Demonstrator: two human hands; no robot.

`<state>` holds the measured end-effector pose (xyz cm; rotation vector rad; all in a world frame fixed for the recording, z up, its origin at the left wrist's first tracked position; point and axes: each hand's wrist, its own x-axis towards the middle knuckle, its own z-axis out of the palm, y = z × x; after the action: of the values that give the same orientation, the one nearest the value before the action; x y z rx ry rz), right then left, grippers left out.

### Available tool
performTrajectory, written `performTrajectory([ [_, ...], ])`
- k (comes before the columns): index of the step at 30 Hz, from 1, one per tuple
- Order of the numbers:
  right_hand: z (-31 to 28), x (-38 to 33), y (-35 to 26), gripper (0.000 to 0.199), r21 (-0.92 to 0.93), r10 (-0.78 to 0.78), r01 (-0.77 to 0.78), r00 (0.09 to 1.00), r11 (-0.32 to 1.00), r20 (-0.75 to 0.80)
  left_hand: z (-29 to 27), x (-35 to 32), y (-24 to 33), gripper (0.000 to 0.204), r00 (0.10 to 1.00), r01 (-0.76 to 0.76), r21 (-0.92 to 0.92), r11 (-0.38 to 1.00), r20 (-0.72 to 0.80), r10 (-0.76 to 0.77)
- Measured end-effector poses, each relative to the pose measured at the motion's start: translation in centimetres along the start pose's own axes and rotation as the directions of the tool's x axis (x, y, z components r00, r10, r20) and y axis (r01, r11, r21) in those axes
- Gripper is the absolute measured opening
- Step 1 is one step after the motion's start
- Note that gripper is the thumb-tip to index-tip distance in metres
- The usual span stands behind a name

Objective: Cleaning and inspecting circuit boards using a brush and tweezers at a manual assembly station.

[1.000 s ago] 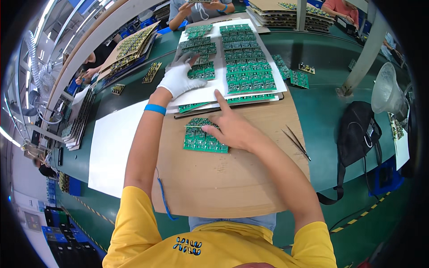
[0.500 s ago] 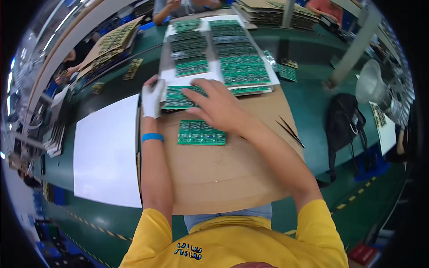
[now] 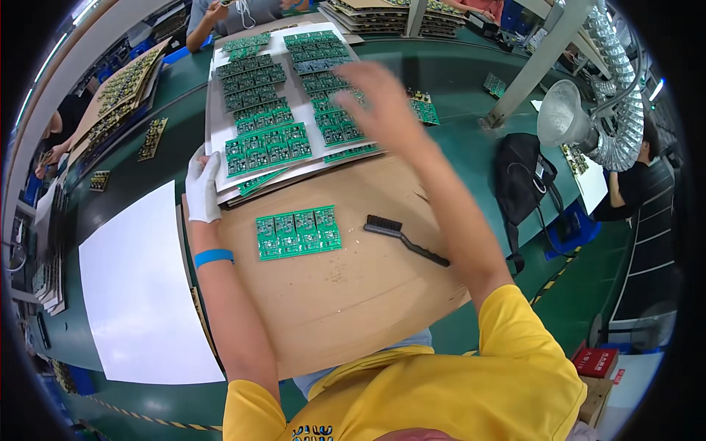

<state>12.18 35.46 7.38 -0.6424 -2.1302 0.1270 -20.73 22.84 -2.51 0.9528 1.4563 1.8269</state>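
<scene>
My left hand (image 3: pixel 203 187), in a white glove with bare fingertips, is closed on the near left edge of a white board (image 3: pixel 305 136). Two columns of green circuit board panels cover this board. The front left panel (image 3: pixel 268 149) lies just beside my left thumb. Over the right column (image 3: pixel 334 121) my right hand (image 3: pixel 379 103) is raised, blurred by motion, with fingers apart and nothing visible in them. Nearer to me, a single green circuit board panel (image 3: pixel 298 232) lies flat on brown cardboard (image 3: pixel 294 316).
A black brush (image 3: pixel 404 239) lies right of the single panel. At left is a large white sheet (image 3: pixel 143 294). A black bag (image 3: pixel 523 184), a metal post (image 3: pixel 533 66) and an exhaust funnel (image 3: pixel 562 114) stand at right. Other people sit across and left.
My right hand has left the front left panel, rising and moving right over the right column. The view has shifted, and the brush shows beside my forearm. My left hand stays at the board's edge.
</scene>
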Motion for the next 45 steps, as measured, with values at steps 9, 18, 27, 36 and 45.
performTrajectory([
  [9,-1.2,-8.7,16.7,0.06,-0.556,0.543,-0.475,0.838,0.682,-0.051,0.7,0.2,-0.1,0.056,0.992,0.089,-0.135,0.987,0.097,-0.077],
  [18,-0.8,-7.7,20.3,0.072,-0.428,0.469,-0.342,0.85,0.837,0.237,1.3,0.0,0.9,0.055,0.986,0.094,-0.083,0.992,0.143,-0.082],
  [27,-0.9,-4.9,17.9,0.073,-0.528,0.645,-0.491,0.749,0.693,0.15,1.4,-0.3,1.0,0.053,0.983,0.093,-0.081,0.992,0.165,-0.078],
  [36,-1.1,-4.6,18.5,0.063,-0.499,0.558,-0.452,0.827,0.739,0.076,2.2,-0.3,1.4,0.053,0.984,0.058,-0.05,0.997,0.169,-0.049],
  [45,-1.8,-3.9,19.9,0.056,-0.241,0.544,-0.527,0.839,0.815,0.001,1.3,0.0,1.0,0.054,0.981,0.102,-0.084,0.991,0.173,-0.086],
])
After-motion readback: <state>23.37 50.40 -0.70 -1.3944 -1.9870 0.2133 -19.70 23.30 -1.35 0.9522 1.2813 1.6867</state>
